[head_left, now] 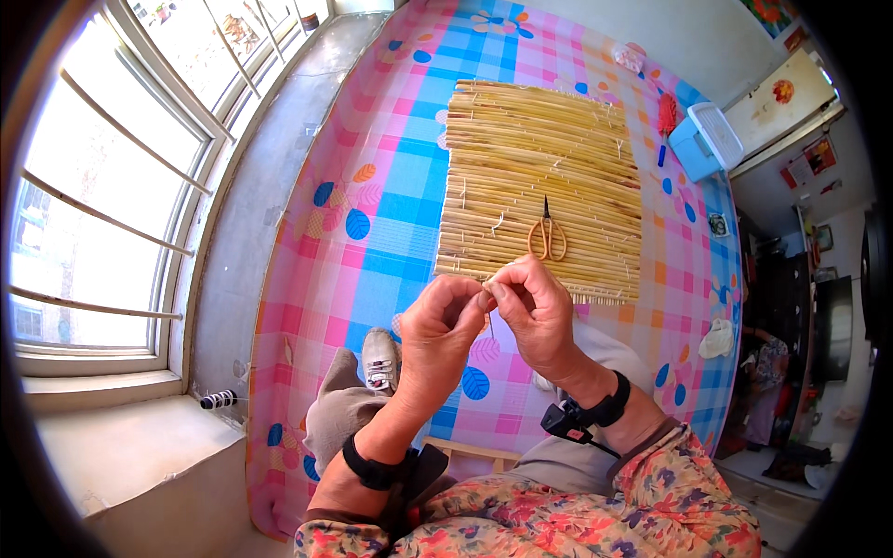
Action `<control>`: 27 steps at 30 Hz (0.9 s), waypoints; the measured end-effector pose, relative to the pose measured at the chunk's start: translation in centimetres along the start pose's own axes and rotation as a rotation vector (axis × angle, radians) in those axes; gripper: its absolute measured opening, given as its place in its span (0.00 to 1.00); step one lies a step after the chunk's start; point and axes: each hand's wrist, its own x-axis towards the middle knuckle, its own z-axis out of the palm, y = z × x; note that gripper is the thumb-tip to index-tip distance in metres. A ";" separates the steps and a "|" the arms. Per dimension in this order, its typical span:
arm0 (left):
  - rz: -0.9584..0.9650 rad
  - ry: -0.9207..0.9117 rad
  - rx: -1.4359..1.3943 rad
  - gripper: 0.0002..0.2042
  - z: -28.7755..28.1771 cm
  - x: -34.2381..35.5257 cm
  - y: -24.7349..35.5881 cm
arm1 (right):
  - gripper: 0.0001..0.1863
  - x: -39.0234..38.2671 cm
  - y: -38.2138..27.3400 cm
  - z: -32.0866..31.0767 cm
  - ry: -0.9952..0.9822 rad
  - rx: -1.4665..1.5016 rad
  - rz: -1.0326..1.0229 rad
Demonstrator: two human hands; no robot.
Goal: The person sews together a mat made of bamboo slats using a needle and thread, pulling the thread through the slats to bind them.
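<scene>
A mat of yellow-brown stalks (539, 167) lies in front of me, tied in rows with short pale string ends sticking up. At its near edge my left hand (445, 316) and my right hand (532, 312) meet, thumbs and forefingers pinched together. A thin tan strand (491, 324) hangs down between them from the pinched fingertips; the grip itself is mostly hidden by the fingers. Just beyond my right hand, a pair of scissors (547, 237) with orange-brown loop handles and dark blades rests on the mat, its tip pointing away from me.
A plaid sheet (395, 195) in pink and blue spreads under the mat. At the far right stand a blue box with a white lid (705, 139) and a red item (667, 113). A barred window (112, 186) runs along the left. Another person (767, 381) is at the right.
</scene>
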 end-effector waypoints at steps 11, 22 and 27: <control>-0.214 -0.062 -0.242 0.04 -0.5 -0.1 0.9 | 0.06 0.4 -0.3 -0.7 -0.099 0.189 0.044; -0.274 -0.179 -0.170 0.03 -0.6 0.3 1.1 | 0.02 0.7 -0.4 -1.7 -0.109 -0.269 -0.182; -0.322 -0.197 -0.322 0.02 -0.6 0.4 0.8 | 0.03 0.5 0.1 -1.5 -0.096 -0.138 -0.086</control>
